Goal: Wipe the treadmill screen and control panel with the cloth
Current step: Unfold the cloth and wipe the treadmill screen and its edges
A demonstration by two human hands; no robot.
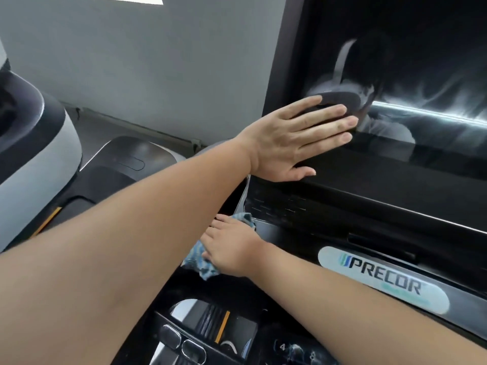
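Crumpled blue-patterned cloth [200, 259] sits centre frame, low, on the black console ledge just under the glossy black treadmill screen [395, 83], partly hidden under the right hand [232, 248]. Right hand lies flat on top of it, fingers mostly straight, pressing it down onto the ledge rather than bunching it; whether the thumb hooks the fabric, cannot tell. Looks like a wiping stroke on the panel surface left of the white oval PRECOR logo badge [382, 279].

Left hand [292, 138] crosses above the right arm, centre-upper frame, palm flat against the lower left corner of the screen, fingers spread and straight, holding nothing. Likely bracing the tilting display, or steadying the body while leaning in.

Screen fills the upper right, off, with hazy smear streaks still showing across its right part, so the screen probably needs more passes. Dark control panel with buttons [184, 346] runs along the bottom centre.

Outward: grey wall [158, 61] upper left, neighbouring white-and-black machine housing [39, 159] at the left edge.
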